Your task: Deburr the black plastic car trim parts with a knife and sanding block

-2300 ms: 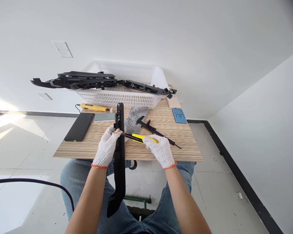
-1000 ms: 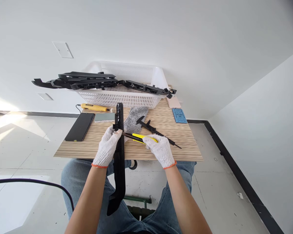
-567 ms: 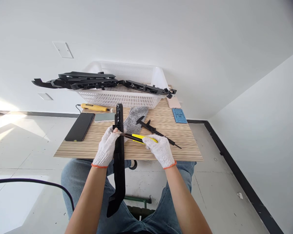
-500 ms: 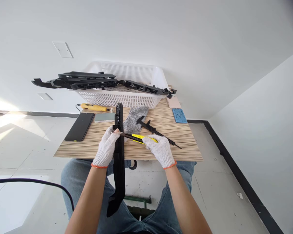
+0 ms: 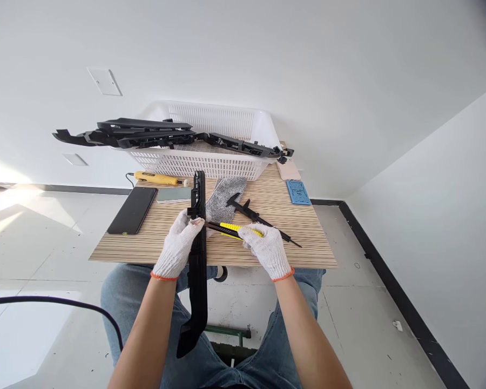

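My left hand [image 5: 181, 240], in a white knit glove with an orange cuff, grips a long black plastic trim piece [image 5: 197, 275] around its middle. The piece runs from the table down over my lap, its bent end lowest. In my gloved right hand [image 5: 266, 247] is a yellow and black utility knife [image 5: 229, 229], pointing left. Its tip reaches the trim piece's right edge by my left thumb; whether the blade touches the plastic I cannot tell. Behind the knife lie a black caliper [image 5: 259, 219] and a grey speckled cloth or glove [image 5: 227, 200].
Several black trim pieces [image 5: 146, 132] lie across a white plastic basket [image 5: 194, 162] at the back, jutting out left and right. A yellow power tool [image 5: 156, 178], a black phone [image 5: 133, 210] and a grey-green flat block [image 5: 173, 194] sit left; a blue card [image 5: 298, 192] lies right.
The knife has shifted slightly right with my right hand. My left thumb has moved a little right, across the trim piece towards its right edge.
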The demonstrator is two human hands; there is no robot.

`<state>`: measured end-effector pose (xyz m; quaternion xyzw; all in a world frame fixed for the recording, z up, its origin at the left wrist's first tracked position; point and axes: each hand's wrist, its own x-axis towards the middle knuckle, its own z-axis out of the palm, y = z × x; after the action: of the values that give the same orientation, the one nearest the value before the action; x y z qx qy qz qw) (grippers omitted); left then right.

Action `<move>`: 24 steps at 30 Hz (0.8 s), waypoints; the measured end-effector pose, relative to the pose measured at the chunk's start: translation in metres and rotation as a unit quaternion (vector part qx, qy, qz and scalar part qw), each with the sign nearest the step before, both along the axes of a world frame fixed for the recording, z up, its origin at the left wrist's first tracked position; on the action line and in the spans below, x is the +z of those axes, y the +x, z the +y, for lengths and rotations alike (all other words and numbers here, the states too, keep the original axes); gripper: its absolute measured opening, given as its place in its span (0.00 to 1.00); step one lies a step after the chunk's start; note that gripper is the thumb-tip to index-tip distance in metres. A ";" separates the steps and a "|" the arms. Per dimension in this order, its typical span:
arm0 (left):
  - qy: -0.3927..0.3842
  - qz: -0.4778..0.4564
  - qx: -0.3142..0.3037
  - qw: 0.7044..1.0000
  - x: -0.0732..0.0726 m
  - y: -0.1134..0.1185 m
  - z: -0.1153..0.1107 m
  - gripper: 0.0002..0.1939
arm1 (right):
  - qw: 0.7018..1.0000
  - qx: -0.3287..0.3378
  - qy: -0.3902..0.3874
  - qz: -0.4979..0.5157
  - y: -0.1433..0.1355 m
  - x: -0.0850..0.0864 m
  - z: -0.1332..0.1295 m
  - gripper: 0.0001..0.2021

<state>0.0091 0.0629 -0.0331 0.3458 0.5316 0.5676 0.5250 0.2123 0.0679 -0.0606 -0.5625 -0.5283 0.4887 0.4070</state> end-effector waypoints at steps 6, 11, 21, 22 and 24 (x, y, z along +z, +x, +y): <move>-0.016 0.040 0.015 0.999 -0.003 -0.001 0.001 0.18 | 1.000 -0.007 -0.011 0.021 0.000 -0.001 0.000 0.21; -0.020 0.044 0.013 0.999 -0.001 0.000 0.001 0.18 | 0.997 -0.020 -0.039 0.066 0.001 0.001 -0.001 0.22; -0.041 0.051 0.042 0.997 0.004 0.003 -0.001 0.20 | 0.999 -0.024 -0.023 0.034 0.000 0.001 -0.002 0.21; -0.052 0.069 0.042 0.995 0.005 0.002 -0.001 0.19 | 0.999 -0.022 -0.020 0.031 0.000 0.001 -0.002 0.21; -0.069 0.122 0.046 0.989 0.007 -0.001 -0.002 0.18 | 0.999 -0.019 -0.013 0.026 -0.001 0.001 -0.002 0.20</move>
<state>0.0084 0.0614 -0.0261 0.3506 0.6446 0.5069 0.4524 0.2117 0.0659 -0.0593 -0.5646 -0.5002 0.5027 0.4222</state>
